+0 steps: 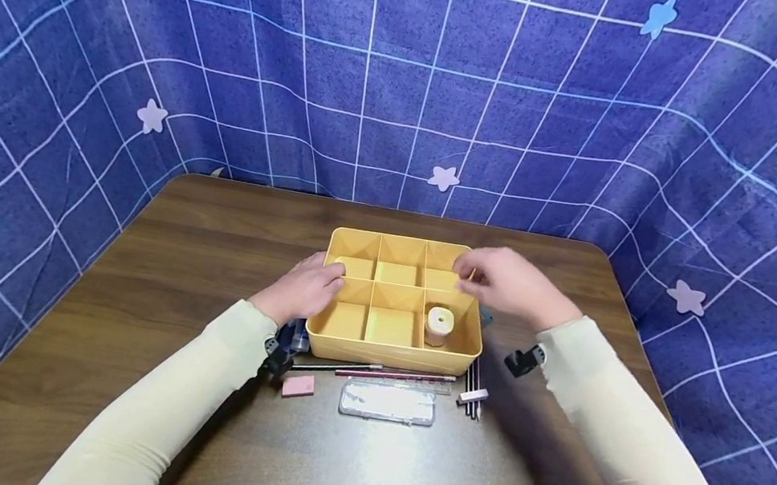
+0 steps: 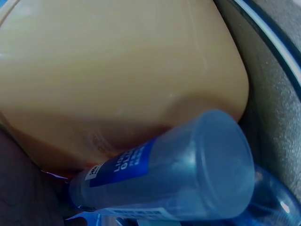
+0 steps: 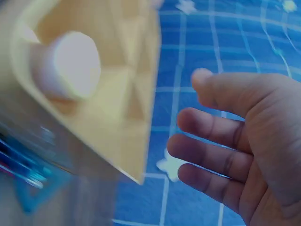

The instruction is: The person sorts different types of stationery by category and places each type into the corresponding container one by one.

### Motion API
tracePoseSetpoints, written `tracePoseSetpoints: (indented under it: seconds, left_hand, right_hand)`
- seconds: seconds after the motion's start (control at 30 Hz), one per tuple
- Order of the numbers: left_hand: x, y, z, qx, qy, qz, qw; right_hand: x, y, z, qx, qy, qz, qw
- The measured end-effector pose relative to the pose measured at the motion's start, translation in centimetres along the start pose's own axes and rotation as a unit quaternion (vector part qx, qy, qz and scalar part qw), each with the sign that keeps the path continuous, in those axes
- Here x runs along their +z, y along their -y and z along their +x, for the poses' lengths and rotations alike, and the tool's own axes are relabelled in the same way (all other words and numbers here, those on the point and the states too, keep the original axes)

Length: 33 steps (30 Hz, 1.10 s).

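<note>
And the right hand [image 1: 503, 281], fingers loosely parted and empty, hovers by the yellow box [image 1: 392, 355] on the surface [image 1: 134, 300], left hand [image 1: 301, 287] touching its left rim, pinching or not I can't tell: best brace that side evenly.

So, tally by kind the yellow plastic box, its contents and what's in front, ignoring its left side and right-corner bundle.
Yellow plastic box: 1
White cylindrical roll: 1
Black pencil and red pencil: 2
Clear plastic ruler: 1
Clear rectangular case: 1
Pink rectangular block: 1
Total: 7
</note>
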<state>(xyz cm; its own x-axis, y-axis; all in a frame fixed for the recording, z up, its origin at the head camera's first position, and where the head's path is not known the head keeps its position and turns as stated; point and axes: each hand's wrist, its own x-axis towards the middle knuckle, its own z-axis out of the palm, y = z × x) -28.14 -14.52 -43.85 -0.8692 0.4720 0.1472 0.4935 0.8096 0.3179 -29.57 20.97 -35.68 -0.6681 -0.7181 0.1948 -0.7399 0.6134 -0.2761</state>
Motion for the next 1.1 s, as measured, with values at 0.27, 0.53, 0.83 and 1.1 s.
tracePoseSetpoints:
  seconds: [0.27,0.53,0.83,1.1]
  left_hand:
    - [0.0,-0.2,-0.1,0.022,-0.023,0.001,0.9995]
    - [0.3,0.1,-0.1,0.002,-0.012,-0.005,0.9999]
    - [0.6,0.1,-0.2,-0.017,0.007,-0.008,0.9998]
    - [0.2,0.1,0.2,-0.021,0.011,-0.006,0.9997]
  right_hand:
    - [-1.8,-3.0,-0.4,0.133,-0.038,0.05,0.9892]
    - [0.9,-5.5,-2.2,0.172,-0.011,0.052,0.9836]
    - [3.5,-4.9,-6.6,0.105,0.029,0.038,0.9933]
    - [5.2,-2.6,-10.1,0.014,0.014,0.005,0.9998]
